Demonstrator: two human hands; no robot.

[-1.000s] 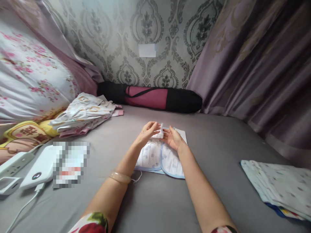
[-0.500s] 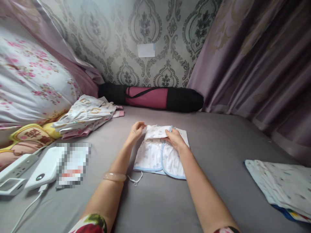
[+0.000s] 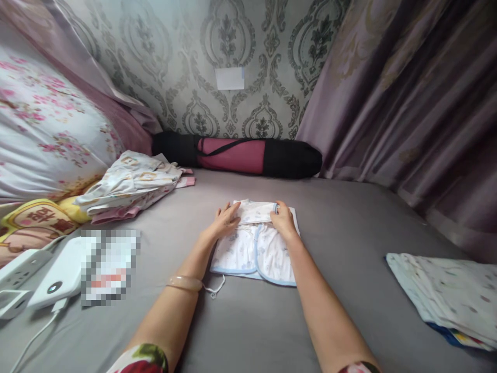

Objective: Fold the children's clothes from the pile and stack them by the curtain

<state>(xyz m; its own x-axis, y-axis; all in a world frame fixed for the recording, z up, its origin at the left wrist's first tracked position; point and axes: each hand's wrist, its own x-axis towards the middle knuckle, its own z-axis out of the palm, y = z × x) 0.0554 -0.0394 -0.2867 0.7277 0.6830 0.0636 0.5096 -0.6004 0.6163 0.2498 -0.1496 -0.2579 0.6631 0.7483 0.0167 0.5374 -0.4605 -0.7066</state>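
Observation:
A white baby shirt [image 3: 236, 254] with blue trim and a small print lies spread on the grey sheet. One of its sleeves [image 3: 254, 211] is folded across the upper part. My left hand [image 3: 225, 221] rests on the left end of that fold, fingers stretched out and apart. At the other end, my right hand [image 3: 283, 220] pinches the sleeve's blue-edged cuff between thumb and fingers. A white tie string [image 3: 214, 290] trails from the shirt's lower left corner.
Folded clothes [image 3: 446, 295] lie at the right, and another clothes pile [image 3: 132, 181] at the left. A black and pink roll bag [image 3: 233, 155] lies along the wall. A power bank [image 3: 58, 274] with a cable and a power strip [image 3: 23, 267] sit at the left.
My left hand has moved right and down onto the shirt's left side, its fingers now flat there. My right hand stays at the cuff, its fingers slightly shifted.

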